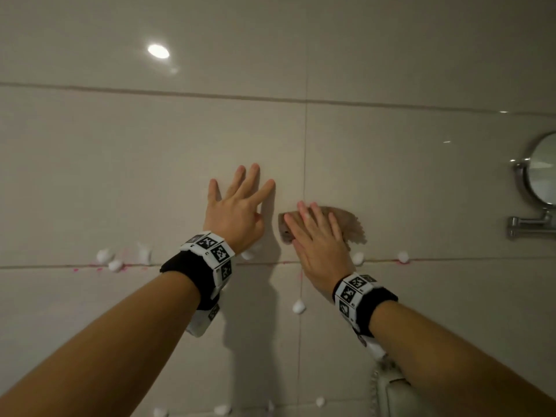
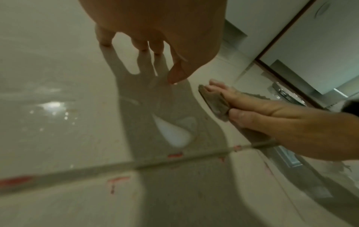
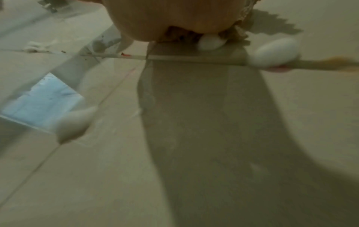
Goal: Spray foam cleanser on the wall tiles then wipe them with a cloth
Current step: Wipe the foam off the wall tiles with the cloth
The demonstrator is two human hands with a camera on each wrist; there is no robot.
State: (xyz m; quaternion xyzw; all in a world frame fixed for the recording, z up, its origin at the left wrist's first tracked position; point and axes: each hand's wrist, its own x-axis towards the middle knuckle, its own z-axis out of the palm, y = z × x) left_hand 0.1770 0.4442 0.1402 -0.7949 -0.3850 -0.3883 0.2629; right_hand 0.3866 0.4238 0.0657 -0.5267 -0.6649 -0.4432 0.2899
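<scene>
Beige glossy wall tiles (image 1: 150, 176) fill the head view. My right hand (image 1: 314, 233) lies flat, with straight fingers, on a folded brown cloth (image 1: 353, 227) and presses it against the wall just right of a vertical grout line. My left hand (image 1: 240, 203) rests beside it, fingers spread and fingertips touching the tile, holding nothing. White foam blobs (image 1: 105, 255) cling along the horizontal grout line, where pink marks (image 1: 99, 268) show. In the left wrist view the cloth (image 2: 213, 101) sits under the right hand (image 2: 272, 115), with foam (image 2: 172, 133) below my left hand (image 2: 155, 30). The right wrist view shows foam (image 3: 276, 52) near the cloth's edge (image 3: 240, 30).
A round chrome mirror (image 1: 541, 173) on a swing arm (image 1: 529, 224) juts from the wall at the right. A white fixture (image 1: 391, 389) sits low under my right forearm. More foam (image 1: 298, 306) dots the lower tiles.
</scene>
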